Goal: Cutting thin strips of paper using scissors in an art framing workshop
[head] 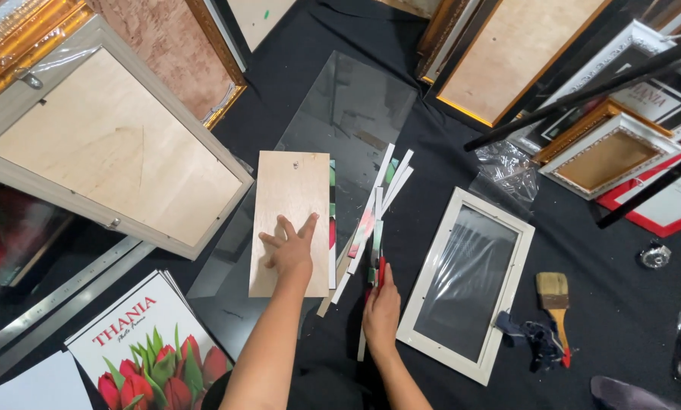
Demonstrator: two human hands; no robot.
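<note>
the plywood backing board (pixel 291 205) lies under the left hand (pixel 289 249), pressed flat with fingers spread; the right hand (pixel 381 310), just beside, grips a red-handled cutter (pixel 381 270).

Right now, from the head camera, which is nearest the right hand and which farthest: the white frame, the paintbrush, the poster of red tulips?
From the right hand:
1. White frame, just to its right.
2. Paintbrush, farther right, beyond the frame.
3. Poster of red tulips, far left, past the left arm.
</note>
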